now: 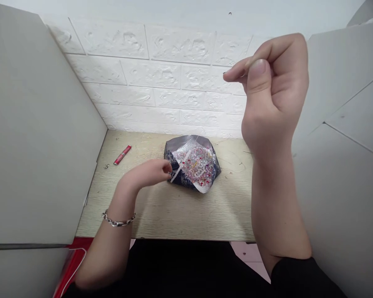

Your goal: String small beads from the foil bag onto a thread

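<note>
The left hand is low over the bench, fingers pinched shut on something tiny I cannot make out, right at the edge of the open bag of little beads in the middle. The bag looks thin, crinkly and light, so hold its rim gently or beads may spill. The right hand is up high, finger and thumb pinched together, maybe on a fine thread.

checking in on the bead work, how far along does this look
Early, judging by the frame. Done: the shiny dark foil bag lies open on the pale wooden table, full of small pink and red beads. In hand: the left hand rests at the bag's edge; the raised right hand pinches something too thin to identify. Left: no finished strand is visible; the red tube lies untouched.
</note>
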`<action>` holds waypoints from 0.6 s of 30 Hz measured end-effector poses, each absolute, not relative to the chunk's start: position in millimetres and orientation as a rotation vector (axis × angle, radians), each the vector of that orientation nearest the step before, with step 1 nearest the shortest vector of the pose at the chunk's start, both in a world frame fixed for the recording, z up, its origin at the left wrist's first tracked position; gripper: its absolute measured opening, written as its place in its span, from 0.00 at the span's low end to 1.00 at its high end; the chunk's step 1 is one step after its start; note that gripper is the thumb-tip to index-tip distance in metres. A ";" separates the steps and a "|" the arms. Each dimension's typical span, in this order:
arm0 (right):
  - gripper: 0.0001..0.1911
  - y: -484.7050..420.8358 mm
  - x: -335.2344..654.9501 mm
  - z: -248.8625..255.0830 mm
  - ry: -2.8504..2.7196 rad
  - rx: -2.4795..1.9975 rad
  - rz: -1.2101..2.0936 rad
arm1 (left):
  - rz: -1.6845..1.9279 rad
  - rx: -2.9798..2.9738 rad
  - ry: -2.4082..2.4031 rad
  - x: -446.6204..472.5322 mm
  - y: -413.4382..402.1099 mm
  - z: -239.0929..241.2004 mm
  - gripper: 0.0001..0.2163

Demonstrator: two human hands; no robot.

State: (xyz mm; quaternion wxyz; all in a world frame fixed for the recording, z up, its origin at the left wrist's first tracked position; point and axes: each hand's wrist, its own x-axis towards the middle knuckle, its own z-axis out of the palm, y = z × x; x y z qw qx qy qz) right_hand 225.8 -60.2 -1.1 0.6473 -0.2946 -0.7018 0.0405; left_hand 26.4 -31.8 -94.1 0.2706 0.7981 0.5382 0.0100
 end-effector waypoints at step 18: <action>0.08 -67.2 214.2 8.0 -1.526 -0.728 0.094 | 0.287 2.325 1.526 31.6 -43.3 -150.4 0.05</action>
